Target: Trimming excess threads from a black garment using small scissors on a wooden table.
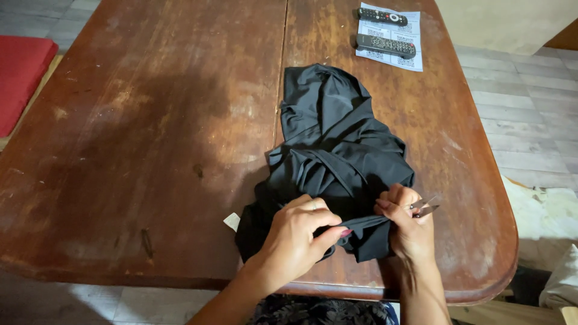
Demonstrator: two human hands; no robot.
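A crumpled black garment (pixel 334 144) lies on a worn brown wooden table (pixel 150 120), near its front right edge. My left hand (pixel 298 235) pinches a fold of the fabric at the garment's near end. My right hand (pixel 409 225) grips the same stretched edge a little to the right, and small metal scissors (pixel 425 207) stick out from its fingers. A small white tag (pixel 232 221) shows at the garment's left side.
Two black remote controls (pixel 383 30) rest on a white printed sheet (pixel 415 60) at the table's far right. A red cushion (pixel 21 72) sits off the left edge. Grey floor tiles (pixel 530 96) lie to the right, with pale cloth (pixel 542 216) beside the table.
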